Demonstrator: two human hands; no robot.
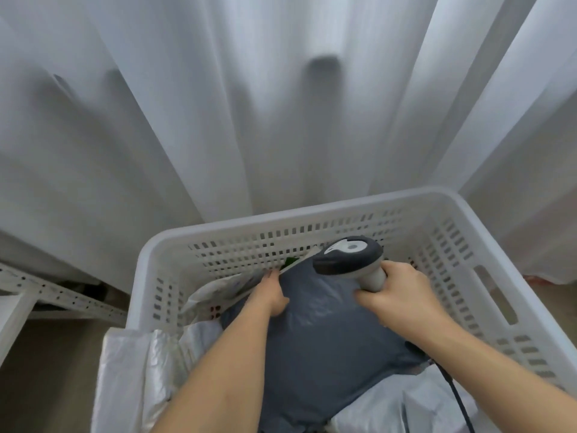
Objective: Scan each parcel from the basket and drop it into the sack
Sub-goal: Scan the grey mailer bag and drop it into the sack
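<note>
A big white basket with little holes in its walls sits in front of a white curtain. The basket is the main thing here, so every place is told from it.

Inside the basket, in the middle, lies a dark grey parcel in a soft plastic bag. It is puffy and takes up most of the room. By the basket's left wall there is a white parcel, partly under the grey one. More white parcels lie at the near side of the basket, down by the person's arms. Something small and green peeks out by the basket's far wall, but it is too hidden to tell what it is.

The left hand is in the basket at the far left edge of the grey parcel. Its fingers reach down beside that edge, and the thumb looks curled onto the bag, but I cannot tell for sure if it has a real hold.

The right hand is over the grey parcel, nearer the basket's right wall. Its fingers are curled tight round the handle of a scanner. The scanner has a dark grey head with a white top, and the head points left, over the far end of the grey parcel. A black cable runs from it toward the near right corner of the basket.

Outside the basket's left wall is a white metal rack with holes.
</note>
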